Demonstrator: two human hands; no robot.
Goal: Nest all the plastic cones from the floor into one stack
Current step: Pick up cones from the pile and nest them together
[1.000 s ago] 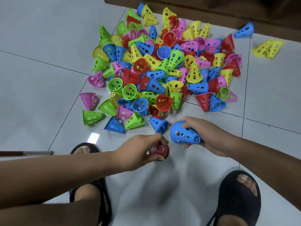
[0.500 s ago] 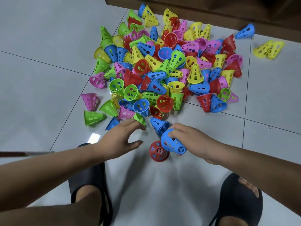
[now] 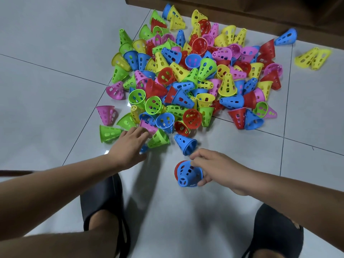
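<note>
Nesting step: blue cone (image 3: 187, 176) was gripped by right hand (image 3: 216, 168), capped over red cone (image 3: 176, 169) on floor (image 3: 55, 90). Left hand (image 3: 128, 146) was spread, empty, at pile (image 3: 186, 81) edge; another cone must be grasped next

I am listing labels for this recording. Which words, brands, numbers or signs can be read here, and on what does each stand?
None can be read. The plastic cones, also the blue cone that the right hand grips, show only punched holes; the black slippers and the floor tiles bear no lettering.
</note>
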